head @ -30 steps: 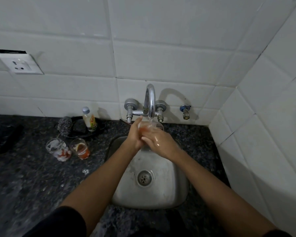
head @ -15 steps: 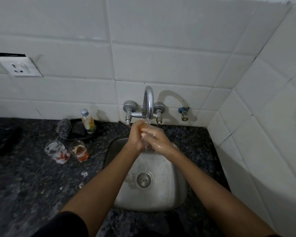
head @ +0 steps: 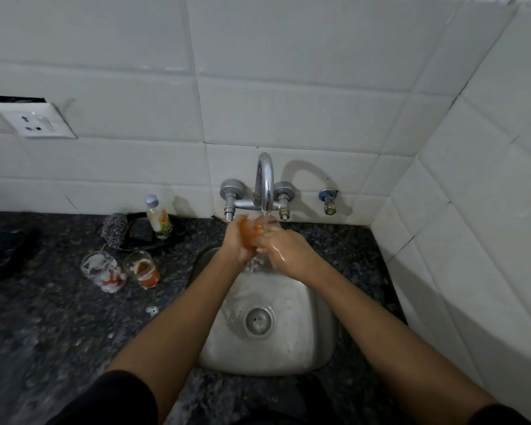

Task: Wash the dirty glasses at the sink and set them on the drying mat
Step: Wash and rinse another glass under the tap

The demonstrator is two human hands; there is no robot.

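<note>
Head view: both hands up under the tap [head: 265, 179], water running. Left hand [head: 238, 240] wrapped round a glass [head: 265, 226] w/ orange residue; right hand [head: 284, 251] gripping it from the other side, held over the sink [head: 319, 342]. Judged: glass 1 mid-rinse, not done. Two more dirty glasses on the table left of the sink: a foamy glass [head: 103, 271] and, just beside it, a glass w/ orange dregs [head: 144, 269], both upright, untouched. Drying mat not in view; nothing seen set out to dry. Approx. a third through at best. Scrubber [head: 114, 230] and soap bottle [head: 158, 217] near the wall.
</note>
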